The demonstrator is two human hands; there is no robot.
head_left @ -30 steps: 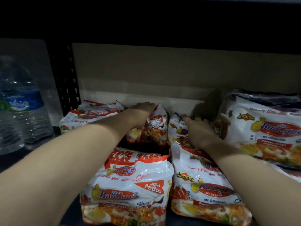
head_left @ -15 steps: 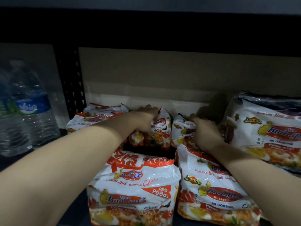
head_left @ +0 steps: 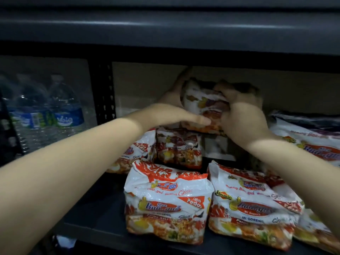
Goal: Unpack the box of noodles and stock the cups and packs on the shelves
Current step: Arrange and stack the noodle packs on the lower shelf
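Note:
A white and red noodle pack [head_left: 201, 104] is held up at the back of the shelf, above another pack [head_left: 178, 150] that stands on edge. My left hand [head_left: 171, 115] holds its left side, thumb across the front and fingers behind it. My right hand [head_left: 242, 120] grips its right side with fingers curled over the top. Two more packs [head_left: 165, 203] [head_left: 252, 208] lie side by side at the front of the dark shelf board [head_left: 92, 208]. A further pack [head_left: 132, 153] lies at the back left, partly behind my left forearm.
Large noodle packs [head_left: 309, 144] are piled at the right. Water bottles [head_left: 64, 115] stand in the left bay behind a perforated black upright [head_left: 103, 92]. The upper shelf [head_left: 165, 24] hangs low over the bay. A cardboard back panel [head_left: 276, 85] closes the rear.
Both hands have risen from the back row, lifting one pack above the pack beside it. The view has shifted so the shelf appears lower.

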